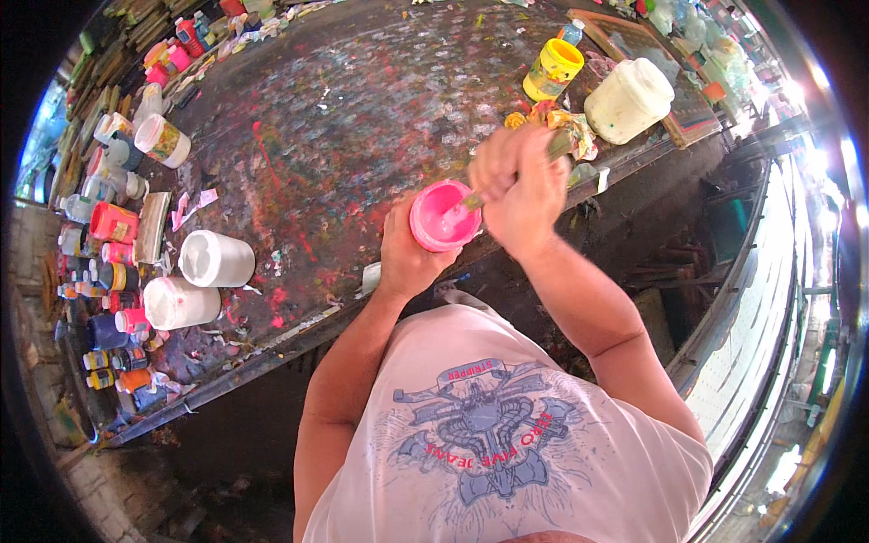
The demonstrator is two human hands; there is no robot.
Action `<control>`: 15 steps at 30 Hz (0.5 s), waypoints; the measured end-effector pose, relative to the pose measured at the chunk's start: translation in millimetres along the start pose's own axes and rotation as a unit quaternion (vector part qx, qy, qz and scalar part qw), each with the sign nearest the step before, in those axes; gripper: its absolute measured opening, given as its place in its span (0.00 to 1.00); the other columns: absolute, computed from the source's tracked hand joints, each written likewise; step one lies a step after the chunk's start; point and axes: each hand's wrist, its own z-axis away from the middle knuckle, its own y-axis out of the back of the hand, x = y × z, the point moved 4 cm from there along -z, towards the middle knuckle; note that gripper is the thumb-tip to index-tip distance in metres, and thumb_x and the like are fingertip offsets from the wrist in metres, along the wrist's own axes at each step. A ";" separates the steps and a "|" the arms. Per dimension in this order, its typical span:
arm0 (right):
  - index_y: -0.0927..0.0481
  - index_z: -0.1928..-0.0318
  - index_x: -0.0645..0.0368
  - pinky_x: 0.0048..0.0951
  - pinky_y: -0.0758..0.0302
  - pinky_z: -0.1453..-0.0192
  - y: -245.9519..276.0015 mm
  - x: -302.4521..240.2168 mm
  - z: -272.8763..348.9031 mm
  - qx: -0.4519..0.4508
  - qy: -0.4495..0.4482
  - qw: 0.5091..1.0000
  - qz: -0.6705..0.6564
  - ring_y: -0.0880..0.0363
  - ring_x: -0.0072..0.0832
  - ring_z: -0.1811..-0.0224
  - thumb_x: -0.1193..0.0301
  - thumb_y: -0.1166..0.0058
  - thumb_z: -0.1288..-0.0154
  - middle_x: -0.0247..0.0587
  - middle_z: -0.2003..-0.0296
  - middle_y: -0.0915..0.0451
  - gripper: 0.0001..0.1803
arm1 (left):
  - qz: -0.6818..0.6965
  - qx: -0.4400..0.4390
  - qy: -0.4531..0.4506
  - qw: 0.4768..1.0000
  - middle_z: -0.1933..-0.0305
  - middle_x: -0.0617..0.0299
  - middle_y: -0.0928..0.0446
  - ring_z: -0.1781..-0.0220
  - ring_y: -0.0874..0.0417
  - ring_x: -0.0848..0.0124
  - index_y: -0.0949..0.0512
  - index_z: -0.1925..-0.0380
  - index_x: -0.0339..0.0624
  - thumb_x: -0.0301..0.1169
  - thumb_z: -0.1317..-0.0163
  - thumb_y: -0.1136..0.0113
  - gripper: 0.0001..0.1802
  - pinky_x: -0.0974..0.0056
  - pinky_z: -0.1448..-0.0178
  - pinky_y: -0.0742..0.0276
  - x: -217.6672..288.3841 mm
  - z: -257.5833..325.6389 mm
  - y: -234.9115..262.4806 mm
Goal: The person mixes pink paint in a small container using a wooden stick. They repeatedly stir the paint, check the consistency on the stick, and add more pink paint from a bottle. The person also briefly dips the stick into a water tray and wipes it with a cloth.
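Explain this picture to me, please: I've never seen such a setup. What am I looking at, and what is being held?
There is no robot here, just a person's two bare hands. The single picture comes from a wide camera worn on the head, looking down, so straight edges bend near the rim. Its left is the person's left.

The left hand has a pink tub in its grip. The right hand holds a stick reaching into the tub.

On the stained table, a yellow tub and a large white jar stand to the right; two white tubs and many small bottles and pots sit at left.
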 end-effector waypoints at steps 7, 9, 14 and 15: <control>0.29 0.69 0.51 0.32 0.45 0.79 -3.9 -48.0 -31.1 -0.046 0.090 0.995 0.015 0.42 0.23 0.83 0.49 0.53 0.04 0.30 0.81 0.37 0.30 | 0.019 0.021 -0.010 1.000 0.32 0.51 0.19 0.29 0.19 0.45 0.24 0.27 0.44 0.32 0.53 0.09 0.51 0.43 0.25 0.24 -0.4 0.1 2.3; 0.29 0.68 0.51 0.33 0.43 0.80 7.6 -5.3 -6.2 -0.004 0.058 0.997 0.058 0.40 0.24 0.83 0.49 0.51 0.05 0.31 0.81 0.36 0.29 | 0.012 0.009 -0.018 1.000 0.32 0.51 0.19 0.29 0.19 0.45 0.24 0.27 0.44 0.32 0.53 0.09 0.51 0.43 0.25 0.25 0.7 -1.6 -1.3; 0.30 0.70 0.51 0.32 0.44 0.79 -15.2 -40.2 -20.6 0.036 0.020 0.998 -0.040 0.41 0.24 0.83 0.49 0.50 0.05 0.30 0.81 0.37 0.30 | -0.004 -0.023 -0.010 1.000 0.31 0.50 0.20 0.29 0.19 0.44 0.24 0.27 0.44 0.31 0.54 0.10 0.51 0.43 0.24 0.25 -0.1 2.5 5.6; 0.30 0.70 0.50 0.32 0.44 0.79 -18.4 -59.0 -29.5 0.008 0.033 0.998 -0.056 0.41 0.23 0.83 0.49 0.50 0.05 0.30 0.81 0.37 0.30 | -0.006 -0.017 -0.009 1.000 0.31 0.50 0.20 0.29 0.19 0.44 0.24 0.27 0.44 0.31 0.54 0.10 0.51 0.43 0.24 0.25 2.5 1.8 7.1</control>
